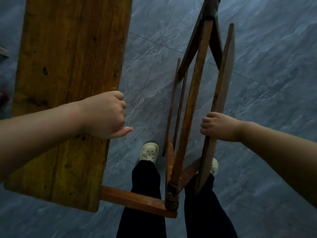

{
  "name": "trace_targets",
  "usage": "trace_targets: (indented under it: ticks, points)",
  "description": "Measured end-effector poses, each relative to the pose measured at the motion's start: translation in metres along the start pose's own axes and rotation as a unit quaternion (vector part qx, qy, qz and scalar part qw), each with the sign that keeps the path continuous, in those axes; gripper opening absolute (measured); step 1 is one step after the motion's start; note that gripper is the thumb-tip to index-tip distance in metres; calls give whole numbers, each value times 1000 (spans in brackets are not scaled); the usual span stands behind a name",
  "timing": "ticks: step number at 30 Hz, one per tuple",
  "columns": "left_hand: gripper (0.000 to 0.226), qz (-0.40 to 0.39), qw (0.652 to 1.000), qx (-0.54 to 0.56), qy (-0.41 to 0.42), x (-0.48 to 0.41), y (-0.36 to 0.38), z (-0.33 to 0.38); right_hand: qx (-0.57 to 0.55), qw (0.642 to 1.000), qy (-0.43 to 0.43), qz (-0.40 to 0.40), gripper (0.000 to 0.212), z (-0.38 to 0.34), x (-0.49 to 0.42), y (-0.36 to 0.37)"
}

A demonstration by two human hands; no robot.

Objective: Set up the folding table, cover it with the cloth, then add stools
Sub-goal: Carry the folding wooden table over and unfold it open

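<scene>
Two long wooden bench stools hang over the floor, carried on their sides. The left stool (68, 57) shows its broad yellow-brown seat plank, with a reddish leg (135, 200) sticking out to the right at its near end. My left hand (103, 115) is curled over that plank's right edge. The right stool (224, 74) shows its seat plank edge-on, its darker legs and thin rails (171, 109) pointing left. My right hand (217, 127) grips that plank's edge. No table or cloth is in view.
Grey-blue marbled floor tiles (274, 83) lie all around. My legs in dark trousers and cream clogs (148, 152) stand between and under the two stools. A small dark object (3, 52) shows at the left edge.
</scene>
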State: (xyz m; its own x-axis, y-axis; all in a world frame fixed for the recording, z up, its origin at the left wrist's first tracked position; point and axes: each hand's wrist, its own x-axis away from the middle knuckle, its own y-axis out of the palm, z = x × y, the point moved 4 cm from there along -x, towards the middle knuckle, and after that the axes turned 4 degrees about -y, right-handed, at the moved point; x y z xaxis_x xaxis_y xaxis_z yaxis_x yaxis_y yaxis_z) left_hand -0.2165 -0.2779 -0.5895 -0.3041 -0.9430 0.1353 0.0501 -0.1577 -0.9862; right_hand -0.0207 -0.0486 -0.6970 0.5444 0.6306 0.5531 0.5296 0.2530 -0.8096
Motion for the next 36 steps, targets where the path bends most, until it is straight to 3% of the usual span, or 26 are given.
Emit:
trace_targets:
  ticks: [4, 10, 12, 16, 20, 25, 36]
  points:
    - [64, 15, 1000, -3, 3, -6, -3, 4, 33, 999, -32, -4, 20, 1, 32, -6]
    - [74, 14, 1000, 20, 8, -23, -8, 13, 8, 993, -64, -101, 61, 0, 90, -9]
    - [74, 12, 999, 27, 12, -29, -9, 17, -4, 987, -83, -141, 64, -4, 108, -11]
    - [76, 21, 999, 25, 17, -42, -17, 25, 56, 976, -189, -96, 72, -21, 141, -16]
    - [74, 35, 999, 22, 19, -58, -25, 37, -1, 1000, -18, 24, 68, -19, 166, -22]
    - [64, 26, 1000, 2, 16, -73, -32, 45, -2, 996, 25, 90, 54, -20, 187, -33]
    - [67, 14, 1000, -13, 11, -83, -42, 53, -72, 996, 34, -41, 74, -37, 199, -38]
